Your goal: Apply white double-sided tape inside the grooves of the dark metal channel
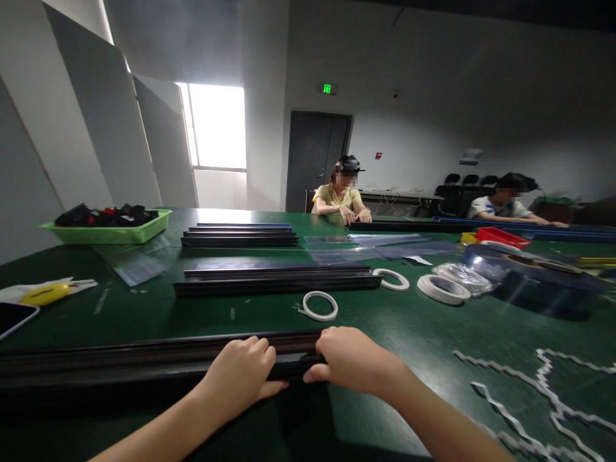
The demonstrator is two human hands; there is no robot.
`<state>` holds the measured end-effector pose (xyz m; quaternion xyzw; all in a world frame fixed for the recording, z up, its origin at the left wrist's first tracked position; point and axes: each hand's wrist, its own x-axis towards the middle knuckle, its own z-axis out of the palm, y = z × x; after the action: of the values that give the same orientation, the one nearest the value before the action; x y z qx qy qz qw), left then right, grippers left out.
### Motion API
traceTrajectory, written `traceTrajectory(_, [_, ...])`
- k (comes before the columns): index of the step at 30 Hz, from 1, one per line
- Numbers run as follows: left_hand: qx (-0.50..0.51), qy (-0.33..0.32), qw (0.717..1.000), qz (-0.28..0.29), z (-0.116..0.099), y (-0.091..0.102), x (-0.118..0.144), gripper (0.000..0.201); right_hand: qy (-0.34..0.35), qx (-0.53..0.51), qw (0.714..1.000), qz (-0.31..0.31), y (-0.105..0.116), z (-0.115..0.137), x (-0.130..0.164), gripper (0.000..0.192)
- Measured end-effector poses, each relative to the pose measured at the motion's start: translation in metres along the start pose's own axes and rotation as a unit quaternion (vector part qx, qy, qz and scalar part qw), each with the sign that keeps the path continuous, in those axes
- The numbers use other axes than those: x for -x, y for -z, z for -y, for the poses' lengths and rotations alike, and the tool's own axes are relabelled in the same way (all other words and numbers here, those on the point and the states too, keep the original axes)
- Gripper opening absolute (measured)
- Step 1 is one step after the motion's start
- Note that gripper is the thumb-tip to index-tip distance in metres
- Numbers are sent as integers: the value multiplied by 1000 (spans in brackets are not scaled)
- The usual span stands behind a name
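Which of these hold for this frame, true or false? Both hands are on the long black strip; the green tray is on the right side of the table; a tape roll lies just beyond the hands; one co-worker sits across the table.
1. Both the left hand and right hand rest on the long black strip. True.
2. The green tray is on the right. False: it sits far left.
3. A tape roll lies beyond the hands. True.
4. One co-worker sits opposite. False: two people sit there.

Head cam, fwd-down, near table (pixel 414 327).
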<state>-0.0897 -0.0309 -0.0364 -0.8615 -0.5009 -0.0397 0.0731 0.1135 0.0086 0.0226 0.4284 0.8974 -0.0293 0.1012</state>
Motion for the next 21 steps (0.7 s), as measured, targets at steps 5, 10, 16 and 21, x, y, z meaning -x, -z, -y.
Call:
traceTrajectory(5, [-2,4,1000,-16,-2,-4,1,29,-8,17,1000,-5,-6,4,0,43])
traceTrajectory(10, [7,3,1000,-14,-2,-5,0,28,14,37,999,-7,-6,10,-1,41])
traceTrajectory(16, [5,-4,1000,-24,-2,-8,0,27,72,46,996,-42,-12,19,-5,39])
traceTrajectory(21, [-4,-9,999,-35,-2,-11,0,32,155,39,985,-59,-19,21,-11,33])
